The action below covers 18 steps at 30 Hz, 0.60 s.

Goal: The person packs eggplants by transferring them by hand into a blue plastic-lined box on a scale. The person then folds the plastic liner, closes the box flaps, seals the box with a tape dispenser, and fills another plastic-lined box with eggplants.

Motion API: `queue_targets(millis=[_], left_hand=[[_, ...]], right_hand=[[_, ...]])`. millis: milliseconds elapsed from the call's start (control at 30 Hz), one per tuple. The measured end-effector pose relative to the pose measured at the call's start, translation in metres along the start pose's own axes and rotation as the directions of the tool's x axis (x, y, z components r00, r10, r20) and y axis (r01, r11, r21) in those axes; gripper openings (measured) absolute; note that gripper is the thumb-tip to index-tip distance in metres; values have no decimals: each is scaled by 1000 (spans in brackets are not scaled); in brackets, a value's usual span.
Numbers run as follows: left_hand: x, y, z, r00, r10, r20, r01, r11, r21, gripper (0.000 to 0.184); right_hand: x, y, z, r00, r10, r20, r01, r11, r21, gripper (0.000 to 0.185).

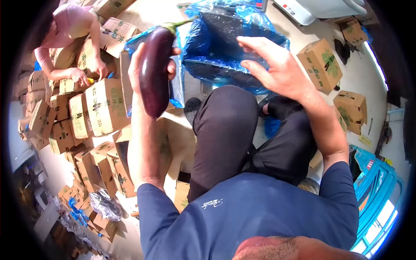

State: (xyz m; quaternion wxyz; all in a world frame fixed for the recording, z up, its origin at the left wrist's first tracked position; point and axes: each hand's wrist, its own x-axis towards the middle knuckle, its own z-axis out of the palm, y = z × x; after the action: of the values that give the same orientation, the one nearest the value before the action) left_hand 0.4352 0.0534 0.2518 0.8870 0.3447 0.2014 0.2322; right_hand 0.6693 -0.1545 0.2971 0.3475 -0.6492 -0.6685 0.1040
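Note:
A glossy dark purple eggplant with a green stem is gripped in my left hand, its stem end pointing away from me. My fingers wrap round its far side, so part of them is hidden. Over a container lined with blue plastic, my right hand hovers with thumb and fingers apart and nothing in it. Dark shapes show inside the liner, but I cannot make them out well. Just left of that liner, a cardboard box with blue plastic at its edges stands partly behind the eggplant.
Printed cardboard boxes are piled at the left, where another person handles a box. More boxes stand at the right. A white appliance-like item is at the top right; turquoise crates or frames are at the lower right.

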Motion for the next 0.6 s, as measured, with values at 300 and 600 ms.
queue_targets(millis=[300,600], left_hand=[[26,-4,70,850,-486,202,444,868,221,61],[81,-11,39,911,-224,346,-249,368,896,46]], right_hand=[[51,-9,-11,950,-184,251,252,928,-273,78],[28,6,-146,851,466,243,-412,879,-242,61]])
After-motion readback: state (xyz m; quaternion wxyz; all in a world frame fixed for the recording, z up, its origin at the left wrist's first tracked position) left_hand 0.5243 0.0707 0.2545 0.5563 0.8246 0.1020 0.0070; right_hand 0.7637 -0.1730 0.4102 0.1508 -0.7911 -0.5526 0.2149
